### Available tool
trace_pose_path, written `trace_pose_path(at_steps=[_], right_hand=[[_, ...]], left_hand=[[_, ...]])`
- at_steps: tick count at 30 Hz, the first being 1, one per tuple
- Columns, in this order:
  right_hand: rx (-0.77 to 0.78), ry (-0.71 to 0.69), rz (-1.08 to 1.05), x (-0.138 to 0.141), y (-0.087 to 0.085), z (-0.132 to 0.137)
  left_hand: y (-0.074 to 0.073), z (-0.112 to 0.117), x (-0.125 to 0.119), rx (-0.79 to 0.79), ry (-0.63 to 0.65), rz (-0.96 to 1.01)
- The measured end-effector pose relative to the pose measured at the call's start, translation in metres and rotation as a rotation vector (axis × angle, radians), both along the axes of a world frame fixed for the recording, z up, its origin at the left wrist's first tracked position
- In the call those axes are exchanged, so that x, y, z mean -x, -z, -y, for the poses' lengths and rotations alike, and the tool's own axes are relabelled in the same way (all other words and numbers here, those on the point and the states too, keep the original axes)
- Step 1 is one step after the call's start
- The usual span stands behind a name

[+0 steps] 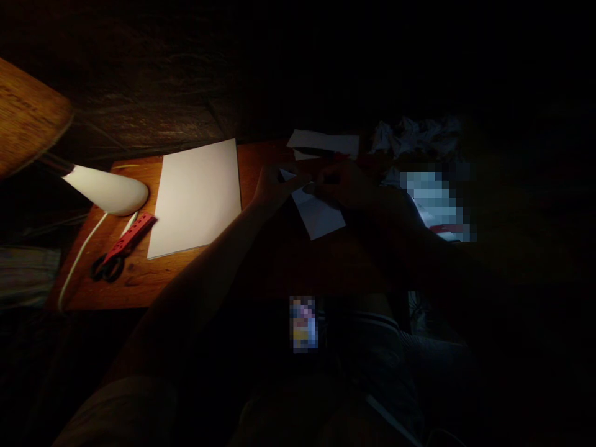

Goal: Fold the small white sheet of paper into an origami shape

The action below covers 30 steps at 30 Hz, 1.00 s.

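Note:
A small piece of white paper (319, 214) is held between my two hands above the middle of the dark wooden table. My left hand (274, 183) pinches its upper left corner. My right hand (342, 183) is closed at the paper's upper right edge, its fingers mostly lost in shadow. Creases seem to run across the paper, but the dim light hides their detail. Just beyond my hands lies another white paper piece (326, 141) with a dark, slim object across it that I cannot make out.
A stack of white sheets (198, 198) lies to the left, beside scissors (112, 264) with black handles and a red patterned cover. A lamp with a white base (109, 189) lights that side. Crumpled or folded papers (410, 136) sit at the back right, near a blurred bright screen (433, 198).

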State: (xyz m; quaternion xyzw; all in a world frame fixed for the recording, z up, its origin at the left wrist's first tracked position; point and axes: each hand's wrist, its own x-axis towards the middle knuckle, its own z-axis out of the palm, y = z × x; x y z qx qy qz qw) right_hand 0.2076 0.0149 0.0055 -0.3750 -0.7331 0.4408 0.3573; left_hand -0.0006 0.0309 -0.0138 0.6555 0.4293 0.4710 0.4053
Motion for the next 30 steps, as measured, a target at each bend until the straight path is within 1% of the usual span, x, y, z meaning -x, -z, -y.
trace_pose_path(at_steps=[4, 7, 9, 13, 16, 20, 26, 30], right_hand=[[-0.03, 0.022, 0.018, 0.001, -0.002, 0.0], [-0.067, 0.032, 0.02, -0.001, -0.004, -0.001], [-0.065, 0.03, 0.017, -0.003, -0.004, -0.002], [-0.065, 0.035, 0.028, -0.004, 0.0, -0.004], [-0.091, 0.048, 0.039, -0.003, 0.003, -0.005], [-0.103, 0.058, 0.041, -0.002, 0.005, -0.006], [-0.071, 0.053, 0.036, -0.003, 0.008, -0.006], [-0.057, 0.032, -0.017, -0.003, 0.011, -0.007]], left_hand=[[0.002, -0.002, -0.001, -0.01, -0.031, 0.028], [0.007, -0.006, -0.001, -0.025, -0.081, 0.078], [0.01, -0.009, 0.0, -0.022, -0.105, 0.106], [0.014, -0.012, 0.001, -0.022, -0.109, 0.111], [0.014, -0.012, 0.002, -0.035, -0.108, 0.115], [0.012, -0.013, 0.002, -0.04, -0.142, 0.14], [0.009, -0.013, 0.001, -0.056, -0.176, 0.202], [0.007, -0.011, 0.0, -0.066, -0.181, 0.21]])
